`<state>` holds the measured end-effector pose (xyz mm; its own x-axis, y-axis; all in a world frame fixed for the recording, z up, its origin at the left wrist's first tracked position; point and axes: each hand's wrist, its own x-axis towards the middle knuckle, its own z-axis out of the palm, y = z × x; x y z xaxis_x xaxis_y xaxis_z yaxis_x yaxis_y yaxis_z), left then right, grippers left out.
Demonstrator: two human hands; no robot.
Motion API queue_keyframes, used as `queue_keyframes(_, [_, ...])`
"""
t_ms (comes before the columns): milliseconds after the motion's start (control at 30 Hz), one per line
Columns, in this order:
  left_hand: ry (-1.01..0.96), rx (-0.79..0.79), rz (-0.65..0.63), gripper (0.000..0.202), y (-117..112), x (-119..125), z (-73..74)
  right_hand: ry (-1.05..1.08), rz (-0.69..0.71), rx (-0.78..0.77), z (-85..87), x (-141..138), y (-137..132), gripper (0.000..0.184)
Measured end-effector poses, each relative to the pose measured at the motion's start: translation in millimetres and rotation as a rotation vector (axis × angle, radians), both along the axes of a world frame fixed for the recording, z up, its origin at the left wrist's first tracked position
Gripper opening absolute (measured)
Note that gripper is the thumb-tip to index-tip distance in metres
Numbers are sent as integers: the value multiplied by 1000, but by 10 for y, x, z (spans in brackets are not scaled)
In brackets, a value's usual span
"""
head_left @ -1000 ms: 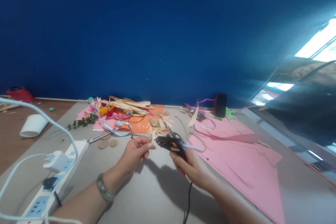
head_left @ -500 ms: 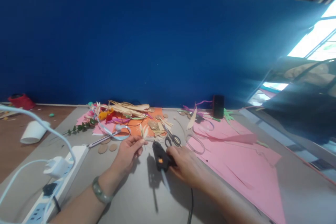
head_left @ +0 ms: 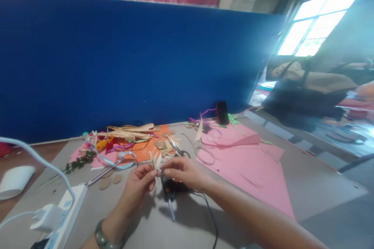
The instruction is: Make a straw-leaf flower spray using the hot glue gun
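My left hand [head_left: 139, 182] pinches the lower end of a small flower-like piece of pale dried husk [head_left: 156, 160], its pointed petals standing upright. Close against those fingertips, my right hand [head_left: 184, 172] has its thumb and fingers closed on the base of the same piece. Below the right hand a black glue gun [head_left: 168, 190] lies on the table, a clear glue stick [head_left: 171, 210] poking out of its back end. The right hand hides part of the gun. Just behind that hand are dark-handled scissors [head_left: 183, 153].
Dried husk strips [head_left: 131, 130] and wooden discs [head_left: 105, 183] lie at the back and left. Pink paper sheets [head_left: 248, 167] spread on the right, near a propped phone [head_left: 222, 113]. A white power strip [head_left: 68, 210] and a paper cup [head_left: 16, 181] sit at left.
My right hand has let go of the glue gun, which now rests on the table. It has moved left and up to the husk piece at my left fingertips. The view has shifted.
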<state>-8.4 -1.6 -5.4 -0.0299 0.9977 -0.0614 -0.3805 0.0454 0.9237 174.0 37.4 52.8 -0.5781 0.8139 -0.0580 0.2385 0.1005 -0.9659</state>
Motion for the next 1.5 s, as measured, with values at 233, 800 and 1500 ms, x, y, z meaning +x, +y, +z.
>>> queue_keyframes(233, [46,3,7,23,14,-4,-57,189,-156,-163,12,-169,-6,22])
queue_keyframes(800, [105,-36,101,24,23,30,-163,263,-244,-88,-189,-244,-8,17])
queue_keyframes(1500, [155,-26,152,23,-19,50,-75,235,-284,-83,-177,-253,-23,14])
